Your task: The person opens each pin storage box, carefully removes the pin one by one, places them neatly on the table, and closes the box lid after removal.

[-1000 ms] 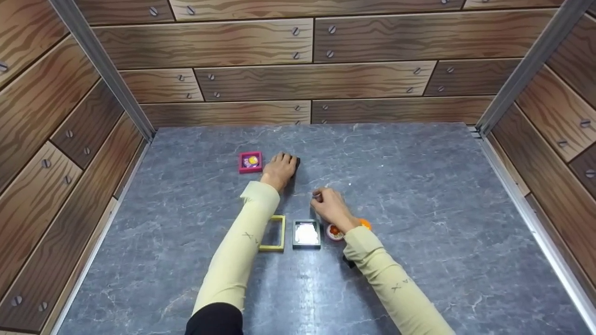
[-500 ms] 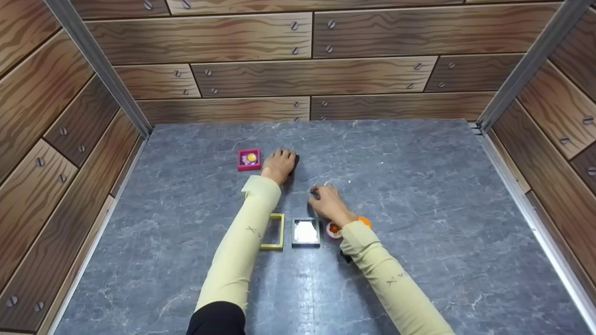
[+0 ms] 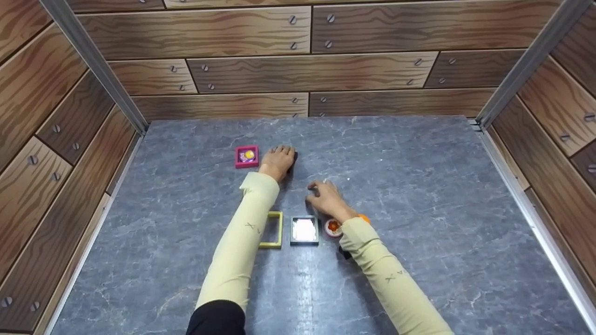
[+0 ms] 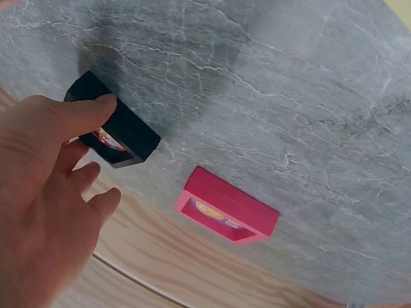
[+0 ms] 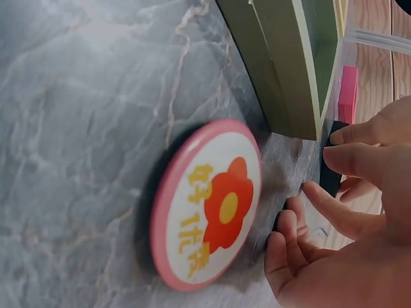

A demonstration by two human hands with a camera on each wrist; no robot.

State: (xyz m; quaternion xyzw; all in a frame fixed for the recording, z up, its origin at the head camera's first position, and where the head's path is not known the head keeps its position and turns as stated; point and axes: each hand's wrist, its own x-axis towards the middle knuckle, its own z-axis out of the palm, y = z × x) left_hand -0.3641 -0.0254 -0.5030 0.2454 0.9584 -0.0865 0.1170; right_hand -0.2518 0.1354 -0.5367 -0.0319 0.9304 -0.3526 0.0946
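Observation:
My left hand (image 3: 278, 163) pinches a small black box frame (image 4: 133, 128) with a picture inside. In the left wrist view the thumb lies on its top edge and it stands on the marbled surface. A pink box frame (image 3: 247, 165) stands just left of that hand. My right hand (image 3: 328, 201) hovers nearer to me, its fingers loosely bent, with a gap between thumb and forefinger. Nothing plainly shows in its grasp. A dark spot by its curled fingertips in the right wrist view is too small to tell. Below its wrist lies a round flower badge (image 5: 225, 205) with a pink rim.
A dark green box frame (image 3: 305, 244) with glare on its face and a yellow frame (image 3: 280, 230), partly behind the left sleeve, stand in front. An orange round thing (image 3: 364, 217) and a black thing (image 3: 344, 252) peek from beside the right sleeve. Wood-patterned walls enclose the surface.
The right hand's thumb and forefinger have spread apart. The left hand keeps its grip on the black frame. The whole scene shifts slightly upward with the head camera.

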